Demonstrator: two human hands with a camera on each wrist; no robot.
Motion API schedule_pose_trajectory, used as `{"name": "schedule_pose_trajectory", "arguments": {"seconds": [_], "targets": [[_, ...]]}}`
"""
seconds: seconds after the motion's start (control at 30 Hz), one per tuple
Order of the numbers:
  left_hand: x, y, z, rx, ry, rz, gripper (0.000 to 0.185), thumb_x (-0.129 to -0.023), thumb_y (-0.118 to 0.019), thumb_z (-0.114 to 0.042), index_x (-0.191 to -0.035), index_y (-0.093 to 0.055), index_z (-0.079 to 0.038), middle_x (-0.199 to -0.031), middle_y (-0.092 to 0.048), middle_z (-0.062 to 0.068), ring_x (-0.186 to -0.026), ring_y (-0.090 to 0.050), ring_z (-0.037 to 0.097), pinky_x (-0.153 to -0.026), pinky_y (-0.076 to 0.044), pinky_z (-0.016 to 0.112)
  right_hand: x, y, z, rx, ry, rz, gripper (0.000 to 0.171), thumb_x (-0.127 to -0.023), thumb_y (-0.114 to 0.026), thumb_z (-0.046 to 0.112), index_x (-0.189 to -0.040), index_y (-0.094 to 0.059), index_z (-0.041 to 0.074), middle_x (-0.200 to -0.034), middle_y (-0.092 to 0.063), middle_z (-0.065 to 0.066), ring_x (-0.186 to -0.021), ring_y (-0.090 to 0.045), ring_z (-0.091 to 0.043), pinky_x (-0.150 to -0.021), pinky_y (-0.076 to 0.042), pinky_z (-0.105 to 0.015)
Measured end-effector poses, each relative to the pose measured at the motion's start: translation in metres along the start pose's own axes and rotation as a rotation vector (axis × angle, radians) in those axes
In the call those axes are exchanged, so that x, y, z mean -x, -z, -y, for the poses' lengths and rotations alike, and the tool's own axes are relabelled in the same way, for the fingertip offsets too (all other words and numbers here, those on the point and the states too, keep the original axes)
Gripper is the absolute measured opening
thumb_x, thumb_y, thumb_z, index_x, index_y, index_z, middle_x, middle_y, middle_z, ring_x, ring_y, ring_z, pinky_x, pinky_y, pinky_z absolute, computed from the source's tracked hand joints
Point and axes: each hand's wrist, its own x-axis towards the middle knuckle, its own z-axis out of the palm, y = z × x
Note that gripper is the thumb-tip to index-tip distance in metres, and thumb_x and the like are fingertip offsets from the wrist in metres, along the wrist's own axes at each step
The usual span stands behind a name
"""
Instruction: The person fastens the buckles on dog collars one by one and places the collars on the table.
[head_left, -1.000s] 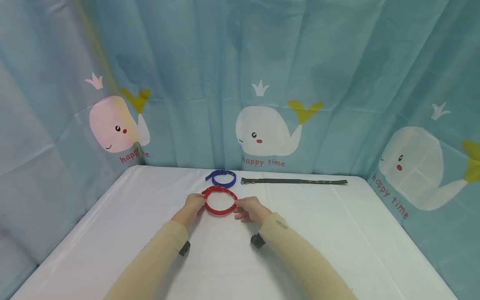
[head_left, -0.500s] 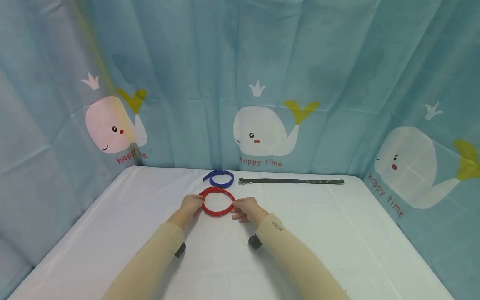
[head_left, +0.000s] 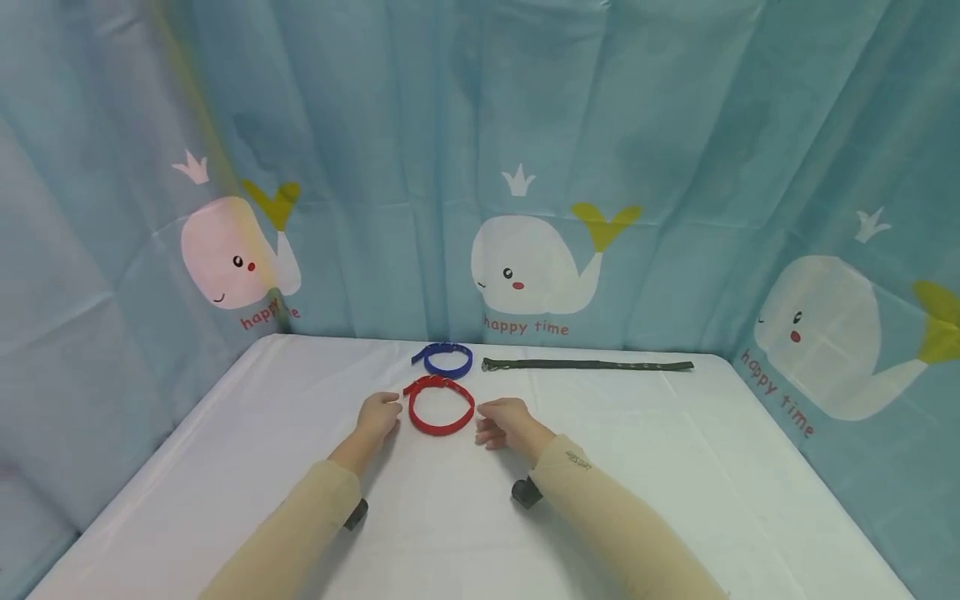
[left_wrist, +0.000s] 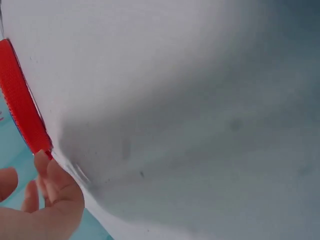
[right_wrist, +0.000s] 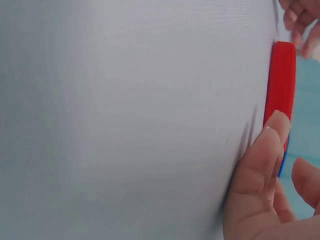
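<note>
Head view: a red buckled strap closed into a ring (head_left: 441,405) was seen lying flat on the white cloth-covered table (head_left: 675,483), between the two hands. The left hand (head_left: 377,414) was placed just beside the ring's left edge, its fingers loosely curled and nothing held; whether the ring was touched could not be told from this view. The right hand (head_left: 504,420) was set just beside the ring's right edge, fingers relaxed and likewise empty. Beyond the red ring, a smaller blue strap closed into a ring (head_left: 444,359) was laid near the table's far edge, and a long dark strap (head_left: 587,364) was stretched out flat to its right. A teal curtain printed with white whales (head_left: 532,265) was hung behind the table. Left wrist view: the red ring's band (left_wrist: 21,105) was shown at the frame's left edge on the white cloth, with the left hand's fingertips (left_wrist: 47,170) just beside its end, relaxed and not closed round it. Right wrist view: the red band (right_wrist: 281,85) was seen edge-on, with a right fingertip (right_wrist: 272,132) lying against it, no grip being formed.
</note>
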Motion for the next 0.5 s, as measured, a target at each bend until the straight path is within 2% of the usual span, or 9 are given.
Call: {"name": "schedule_pose_trajectory", "arguments": {"seconds": [0.1,0.23,0.5], "targets": [[0.006,-0.001,-0.005,-0.005,-0.065,-0.046,0.040,-0.098,-0.041,-0.004,-0.135,-0.047,0.009,-0.131,-0.047,0.030,-0.113,-0.050,0.038,-0.096,-0.044,0.045,0.003,0.020,-0.002,-0.030,-0.004,-0.031,0.034,-0.095,-0.062,0.016,-0.123,-0.059,-0.002,-0.085,-0.067,-0.010,-0.059,-0.062,-0.014,-0.054,-0.052,-0.024],[0.010,-0.007,-0.014,0.046,-0.083,-0.063,0.037,-0.100,-0.042,-0.008,-0.134,-0.048,0.006,-0.127,-0.050,0.026,-0.107,-0.054,0.035,-0.093,-0.046,0.042,0.007,0.055,-0.001,-0.052,-0.010,-0.091,0.035,-0.096,-0.060,0.017,-0.125,-0.056,-0.002,-0.090,-0.066,-0.010,-0.061,-0.061,-0.013,-0.055,-0.051,-0.024],[0.011,-0.031,-0.030,0.143,-0.115,0.015,0.033,-0.100,-0.047,-0.008,-0.129,-0.054,0.005,-0.122,-0.055,0.022,-0.089,-0.057,0.025,-0.086,-0.049,0.041,0.007,0.131,-0.007,-0.045,-0.066,-0.184,0.046,-0.099,-0.056,0.018,-0.137,-0.045,-0.004,-0.095,-0.063,-0.011,-0.065,-0.060,-0.013,-0.059,-0.051,-0.024]]}}
